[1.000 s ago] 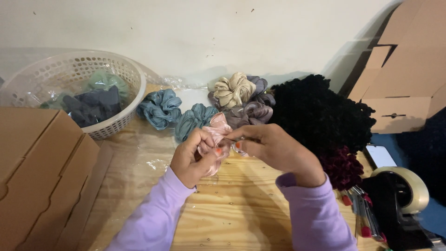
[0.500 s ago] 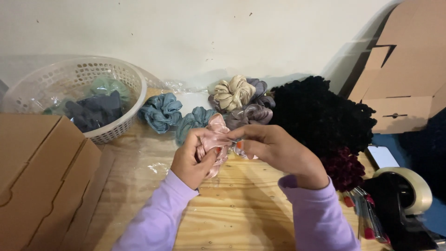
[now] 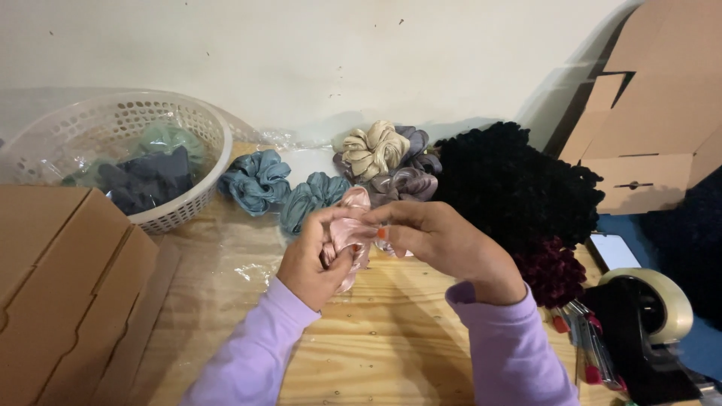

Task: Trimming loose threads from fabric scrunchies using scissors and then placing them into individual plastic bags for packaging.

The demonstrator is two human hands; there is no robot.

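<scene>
Both hands meet over the middle of a wooden table. My left hand is closed around a pink satin scrunchie, bunching it in the palm. My right hand pinches the same scrunchie from the right with thumb and fingertips. Just behind the hands lie two blue scrunchies, a beige one and grey-purple ones. Both arms wear lilac sleeves.
A white plastic basket with bagged dark and green scrunchies stands at back left. Folded cardboard boxes lie at left, more cardboard at right. A black pile, a maroon scrunchie, a tape dispenser and clear plastic wrap surround the hands.
The hands have stayed together on the pink scrunchie, with the fingers shifting slightly on it. The view has drifted a little; nothing else moved.
</scene>
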